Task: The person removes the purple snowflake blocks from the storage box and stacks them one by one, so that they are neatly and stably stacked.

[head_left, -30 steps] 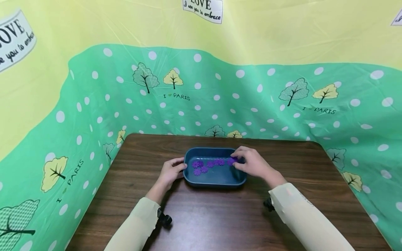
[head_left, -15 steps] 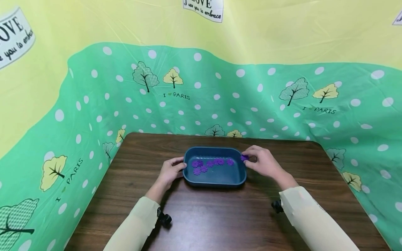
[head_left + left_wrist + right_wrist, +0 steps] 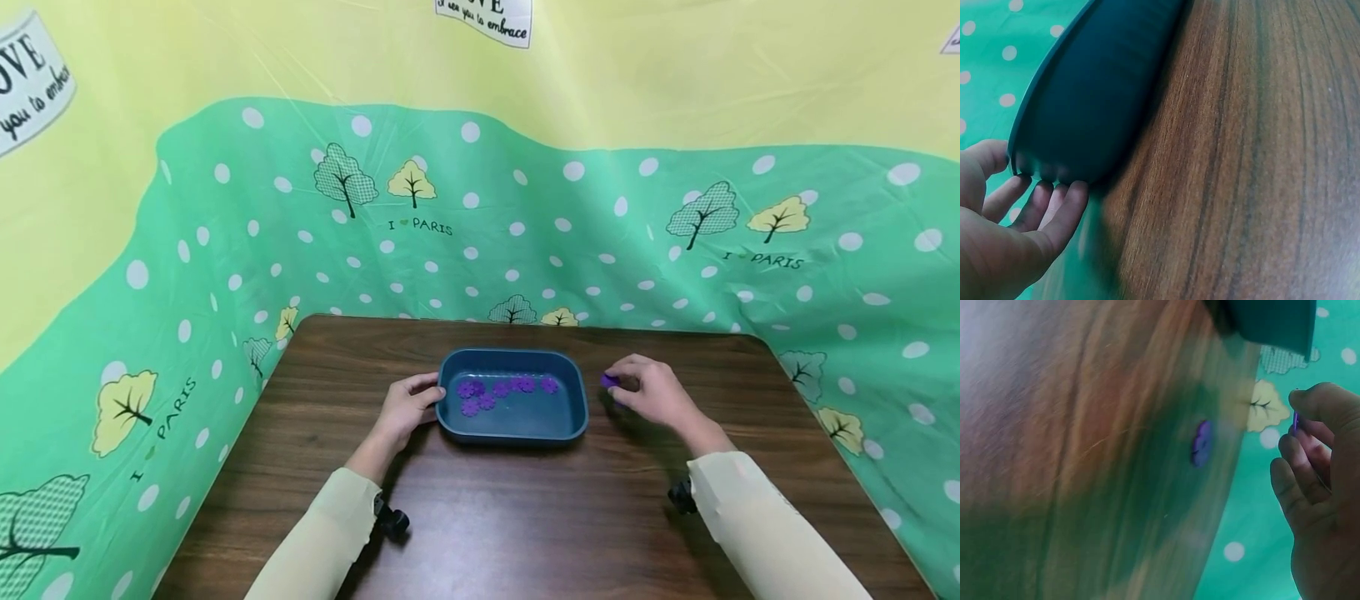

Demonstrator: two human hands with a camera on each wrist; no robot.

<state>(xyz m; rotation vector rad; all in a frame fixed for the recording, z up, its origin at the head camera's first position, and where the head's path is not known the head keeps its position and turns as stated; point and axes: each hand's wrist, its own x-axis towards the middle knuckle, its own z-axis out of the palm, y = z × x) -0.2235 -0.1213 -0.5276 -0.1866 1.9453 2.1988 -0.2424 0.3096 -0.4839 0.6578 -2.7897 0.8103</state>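
A dark blue rectangular tray (image 3: pixel 510 433) sits on the table with several purple flower-shaped pieces (image 3: pixel 501 389) lying on its floor. My left hand (image 3: pixel 405 408) holds the tray's left end; in the left wrist view its thumb is at the rim and its curved fingertips touch the outer wall (image 3: pixel 1085 112). Right of the tray, my right hand (image 3: pixel 656 393) pinches a purple flower piece (image 3: pixel 609 380) between thumb and fingers, seen edge-on in the right wrist view. A second purple flower piece (image 3: pixel 1202 442) is below that hand, on or just above the table; I cannot tell which.
The brown wood-grain table (image 3: pixel 495 525) reaches back to a green and yellow patterned cloth (image 3: pixel 465 217). Black camera mounts (image 3: pixel 393 522) hang at both wrists. The tray's right end (image 3: pixel 1272 322) shows at the top of the right wrist view.
My right hand has moved from inside the tray out over its right end to the table beside it, carrying a purple flower piece. My left hand stays at the tray's left end.
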